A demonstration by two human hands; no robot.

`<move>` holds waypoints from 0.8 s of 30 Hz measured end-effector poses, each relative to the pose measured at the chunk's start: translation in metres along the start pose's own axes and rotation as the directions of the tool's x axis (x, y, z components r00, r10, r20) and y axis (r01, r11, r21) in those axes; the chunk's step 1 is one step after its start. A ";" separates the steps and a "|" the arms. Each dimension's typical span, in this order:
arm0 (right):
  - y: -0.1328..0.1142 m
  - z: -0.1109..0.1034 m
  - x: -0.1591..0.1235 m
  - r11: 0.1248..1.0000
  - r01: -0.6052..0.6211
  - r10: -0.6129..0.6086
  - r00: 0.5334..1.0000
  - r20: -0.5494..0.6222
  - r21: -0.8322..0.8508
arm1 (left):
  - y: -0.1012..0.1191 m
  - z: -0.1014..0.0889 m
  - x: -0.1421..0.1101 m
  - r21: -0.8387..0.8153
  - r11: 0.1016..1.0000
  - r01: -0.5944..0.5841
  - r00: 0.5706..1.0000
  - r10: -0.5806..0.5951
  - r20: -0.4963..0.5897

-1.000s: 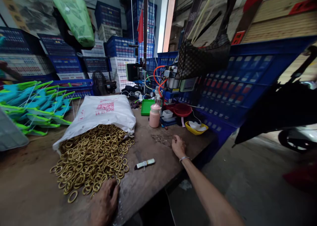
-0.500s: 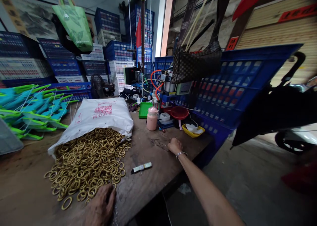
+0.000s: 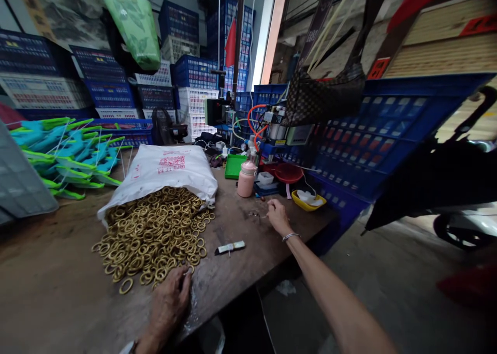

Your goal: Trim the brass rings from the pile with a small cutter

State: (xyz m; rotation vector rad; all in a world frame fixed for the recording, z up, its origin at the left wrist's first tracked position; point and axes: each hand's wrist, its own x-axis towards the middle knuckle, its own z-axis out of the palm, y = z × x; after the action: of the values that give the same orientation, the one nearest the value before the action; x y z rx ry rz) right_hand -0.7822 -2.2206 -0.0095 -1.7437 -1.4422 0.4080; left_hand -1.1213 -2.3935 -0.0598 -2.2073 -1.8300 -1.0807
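Observation:
A heap of brass-coloured rings (image 3: 153, 232) spills from a white sack (image 3: 166, 170) onto a brown worktable (image 3: 50, 276). My left hand (image 3: 169, 305) lies on the table at the heap's near edge, fingers together, touching the nearest rings. My right hand (image 3: 277, 217) reaches across to the table's far right and pinches a thin bent wire piece (image 3: 257, 215) lying there. A bracelet sits on that wrist.
A small wrapped strip (image 3: 230, 247) lies between the hands. Behind the right hand stand a pink bottle (image 3: 246, 179), a green tray (image 3: 233, 166), a red dish (image 3: 287, 173), a yellow dish (image 3: 308, 200). Blue-green plastic parts (image 3: 66, 155) pile at left. Blue crates surround.
My right hand has lifted slightly and closed on the wire piece. My left hand stays by the rings. The view shifted a little.

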 end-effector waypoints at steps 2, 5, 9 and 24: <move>-0.014 -0.006 -0.001 0.997 0.067 -0.067 0.998 -0.020 0.029 | 0.002 -0.001 0.001 -0.011 1.000 0.017 1.000 -0.017 0.015; -0.037 -0.018 -0.006 0.988 0.142 -0.140 0.989 -0.042 0.059 | 0.006 -0.003 0.003 -0.068 0.998 0.015 1.000 -0.015 0.003; -0.075 -0.036 -0.020 0.951 0.284 -0.279 0.959 -0.056 0.125 | 0.013 -0.010 0.009 -0.187 0.982 -0.005 1.000 0.007 0.009; -0.208 -0.036 -0.121 0.730 0.479 -0.618 0.768 0.170 0.488 | 0.049 -0.110 0.069 -0.606 0.759 0.238 0.970 -0.212 0.116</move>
State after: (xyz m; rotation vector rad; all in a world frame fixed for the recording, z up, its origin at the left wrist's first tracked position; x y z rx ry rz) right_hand -0.9300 -2.3442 0.1396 -0.8524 -1.8645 0.6360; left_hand -1.1263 -2.4026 0.0784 -2.3512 -2.0080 -1.9438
